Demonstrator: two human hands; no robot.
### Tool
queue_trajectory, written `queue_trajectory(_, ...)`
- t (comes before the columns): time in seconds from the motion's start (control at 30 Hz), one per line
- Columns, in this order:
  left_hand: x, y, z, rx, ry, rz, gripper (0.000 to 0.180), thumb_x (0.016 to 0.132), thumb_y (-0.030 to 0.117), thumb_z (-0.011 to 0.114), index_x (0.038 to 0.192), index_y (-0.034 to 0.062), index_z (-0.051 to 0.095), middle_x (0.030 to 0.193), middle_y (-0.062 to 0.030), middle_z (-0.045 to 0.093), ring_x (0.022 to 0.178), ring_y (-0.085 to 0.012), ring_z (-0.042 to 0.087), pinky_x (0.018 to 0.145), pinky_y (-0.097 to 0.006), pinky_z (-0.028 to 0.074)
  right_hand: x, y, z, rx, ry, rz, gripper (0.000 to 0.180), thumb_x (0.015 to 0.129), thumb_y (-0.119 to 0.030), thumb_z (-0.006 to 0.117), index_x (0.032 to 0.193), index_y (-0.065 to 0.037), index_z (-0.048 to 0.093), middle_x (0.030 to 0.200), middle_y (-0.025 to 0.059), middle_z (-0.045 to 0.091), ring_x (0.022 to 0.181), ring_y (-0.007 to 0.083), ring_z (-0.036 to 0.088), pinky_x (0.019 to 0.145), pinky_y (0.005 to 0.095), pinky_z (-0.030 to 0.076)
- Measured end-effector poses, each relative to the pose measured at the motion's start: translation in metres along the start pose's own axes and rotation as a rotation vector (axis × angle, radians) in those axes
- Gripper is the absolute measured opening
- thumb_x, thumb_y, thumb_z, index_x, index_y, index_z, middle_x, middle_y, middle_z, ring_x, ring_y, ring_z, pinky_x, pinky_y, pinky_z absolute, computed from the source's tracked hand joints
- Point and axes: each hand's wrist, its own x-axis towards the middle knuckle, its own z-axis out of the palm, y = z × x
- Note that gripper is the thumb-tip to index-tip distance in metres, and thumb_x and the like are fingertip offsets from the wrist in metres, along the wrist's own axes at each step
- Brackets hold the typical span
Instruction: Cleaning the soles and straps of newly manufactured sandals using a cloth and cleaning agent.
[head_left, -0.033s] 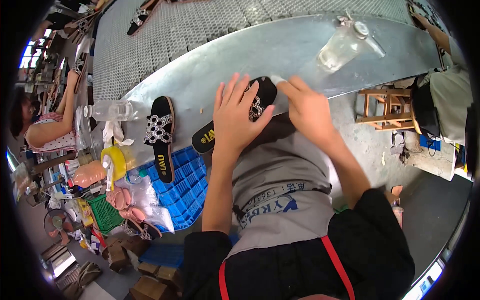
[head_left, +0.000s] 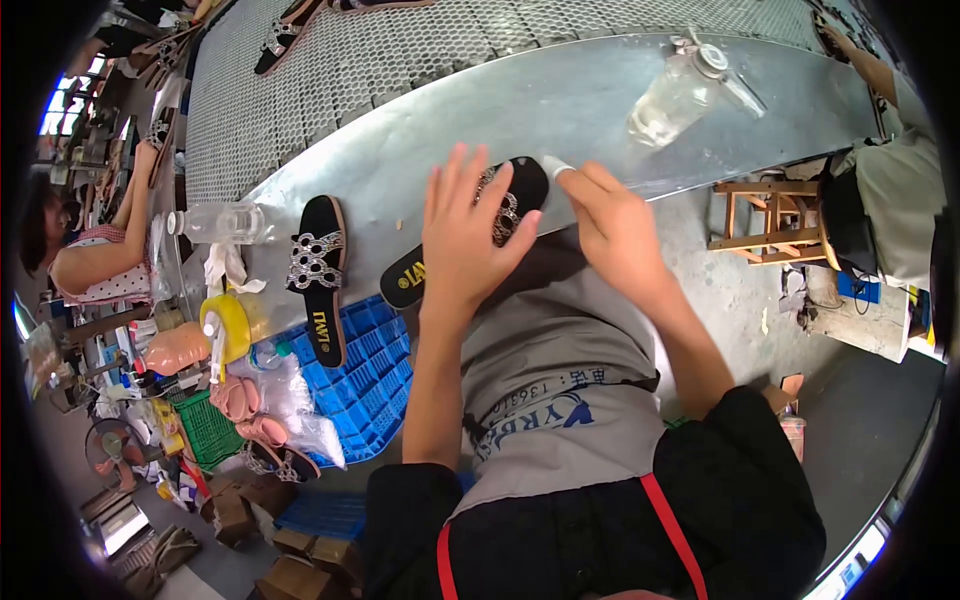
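1. The left hand (head_left: 462, 235) lies flat, fingers spread, pressing on a black sandal (head_left: 470, 230) at the metal table's (head_left: 560, 110) near edge.
2. The right hand (head_left: 615, 225), at the sandal's 3 o'clock, has its fingers curled loosely around something small and white (head_left: 553, 166), possibly a cloth.
3. A second black sandal (head_left: 318, 275) lies at 9 o'clock, well apart.
4. A clear bottle (head_left: 680, 90) lies at 1 o'clock.
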Motion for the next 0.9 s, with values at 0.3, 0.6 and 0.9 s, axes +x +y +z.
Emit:
queue_trajectory(0.3,-0.003,0.056,-0.033,-0.783,0.015,-0.190,0.018,0.095,0.013,0.075,0.104,-0.0019,0.069,0.108,-0.0131,0.070,0.100,-0.0279,0.063,0.090,-0.036,0.050,-0.037,-0.031,-0.014,0.513,0.177,-0.167,0.049,0.086,0.010,0.061,0.133,-0.004,0.065,0.105,0.0125,0.062,0.079,0.0327,0.066,0.063,0.0374,0.054)
queue_trajectory(0.6,-0.001,0.074,-0.035,-0.689,0.077,-0.074,0.010,0.090,0.003,0.077,0.097,-0.0004,0.070,0.093,-0.0106,0.068,0.088,-0.0269,0.063,0.081,-0.036,0.051,-0.045,-0.027,-0.029,0.501,0.206,-0.161,0.055,0.081,0.007,0.063,0.134,-0.005,0.065,0.119,0.0116,0.063,0.074,0.0253,0.066,0.061,0.0369,0.055)
queue_trajectory(0.9,0.011,0.101,-0.037,-0.289,0.171,0.112,0.014,0.089,0.001,0.077,0.100,0.0006,0.069,0.090,-0.0113,0.064,0.085,-0.0310,0.061,0.074,-0.040,0.050,-0.048,-0.007,-0.020,0.252,0.436,-0.124,0.043,0.072,0.004,0.063,0.114,-0.003,0.069,0.138,0.0124,0.061,0.065,0.0182,0.062,0.056,0.0330,0.052)
